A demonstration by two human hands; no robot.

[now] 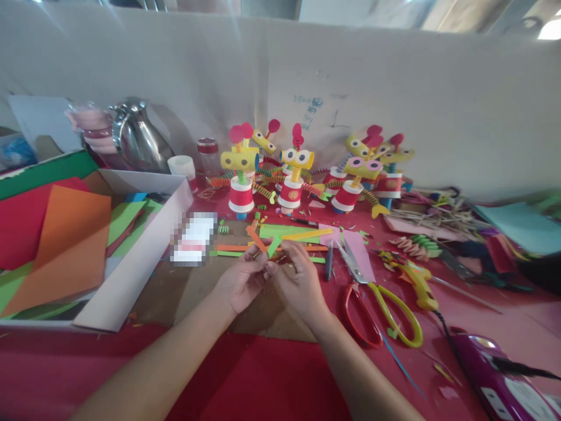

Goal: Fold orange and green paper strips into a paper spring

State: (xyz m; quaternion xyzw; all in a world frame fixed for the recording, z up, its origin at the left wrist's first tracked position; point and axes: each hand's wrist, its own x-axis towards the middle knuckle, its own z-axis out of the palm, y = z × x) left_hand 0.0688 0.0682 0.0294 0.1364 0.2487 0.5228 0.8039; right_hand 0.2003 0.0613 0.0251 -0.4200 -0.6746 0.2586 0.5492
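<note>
Over a brown cardboard sheet point(197, 298), my left hand point(245, 278) and my right hand point(300, 278) meet with their fingertips together. Between them they pinch two crossed paper strips: an orange paper strip point(256, 238) slants up to the left, and a green paper strip point(274, 246) points up to the right. Where the strips join is partly hidden by my fingers. Behind my hands lie long orange, green and yellow strips point(307, 235) on a green paper piece and pink paper point(357, 251).
At left stands a white box point(127, 275) of coloured paper. Scissors point(357, 275), a yellow glue gun point(418, 283) and a purple power strip point(495, 374) lie at right. Several paper-cup figures point(291, 190) line the back, left of them a steel jug point(140, 137).
</note>
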